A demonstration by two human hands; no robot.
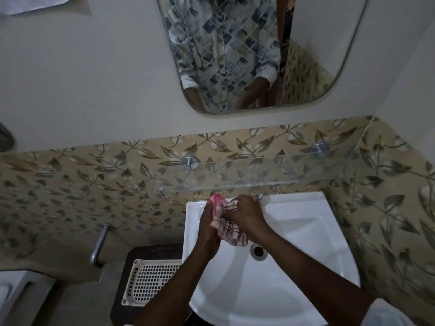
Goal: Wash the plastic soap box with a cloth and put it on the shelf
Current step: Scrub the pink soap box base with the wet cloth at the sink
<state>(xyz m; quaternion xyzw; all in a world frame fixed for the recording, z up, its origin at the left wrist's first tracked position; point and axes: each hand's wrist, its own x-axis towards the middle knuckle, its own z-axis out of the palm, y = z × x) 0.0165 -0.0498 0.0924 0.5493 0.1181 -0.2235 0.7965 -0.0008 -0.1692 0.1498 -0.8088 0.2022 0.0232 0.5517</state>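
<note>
in the head view, the left hand (208, 223) has its grip closed around the pink soap box (216, 200) over the back left of the white sink (306, 231), while the right hand (244, 214) is clenched on the checked cloth (229, 228), pressing it against the box. washing looks under way. the glass shelf (270, 172) just above the sink carries nothing, so the placing is left.

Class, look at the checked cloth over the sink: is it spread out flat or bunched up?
Bunched up. The cloth is crumpled in the right hand, pressed against the pink soap box held by the left hand.
</note>
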